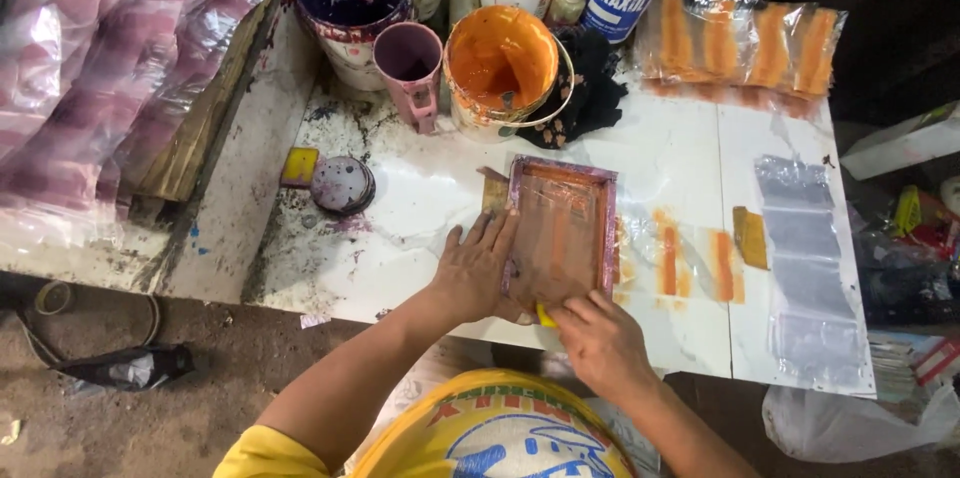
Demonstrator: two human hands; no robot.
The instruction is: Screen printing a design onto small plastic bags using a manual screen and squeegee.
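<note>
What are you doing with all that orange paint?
A person presses a small framed printing screen flat on the white table. The left hand steadies its left edge; the right hand grips a yellow squeegee at its near end. An orange paint bucket stands behind.

A white, paint-stained table (690, 148) stands over a bare brown dirt floor (150, 418). At its left edge lies a worn wooden board (215, 103). The far right corner is dark.
</note>
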